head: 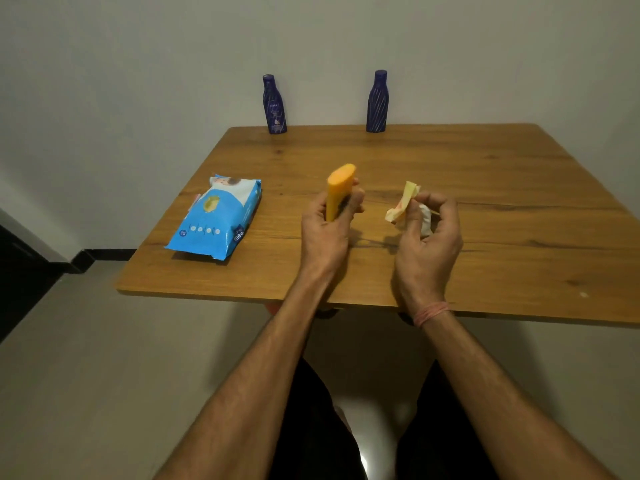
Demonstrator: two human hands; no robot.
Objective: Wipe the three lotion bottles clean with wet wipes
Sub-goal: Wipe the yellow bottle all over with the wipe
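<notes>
1. Three lotion bottles in view: two dark blue ones standing upright at the table's (519, 174) far edge against the wall, the left blue bottle (275, 105) and the right blue bottle (377, 102) well apart; one orange bottle (338, 190) lifted above mid-table.
2. Left hand (325, 230) wrapped round the lower part of the orange bottle, fingers curled on it, upper end sticking up and tilted slightly away.
3. Right hand (427, 230) pinching a crumpled wet wipe (407, 206), fingers curled about it, a yellowish fold poking up and a white wad tucked deeper in the palm.
4. Wipe and orange bottle near each other but apart, a clear gap of table showing between them.
5. Blue pack of wet wipes (216, 216) lying flat on the table to the left, just beside the left hand's reach; flap state hard to make out.
6. Step in hand, by the look of it: cleaning the orange bottle, with the wipe off the surface at this instant, either being refolded or between strokes.
7. Next move likely calls for bringing the wipe across to the bottle, closing it round the body and rubbing along its length while the left hand turns the bottle to expose each side.
8. Two blue bottles possibly yet to be done, or already done and set back; impossible to tell from how they stand.
</notes>
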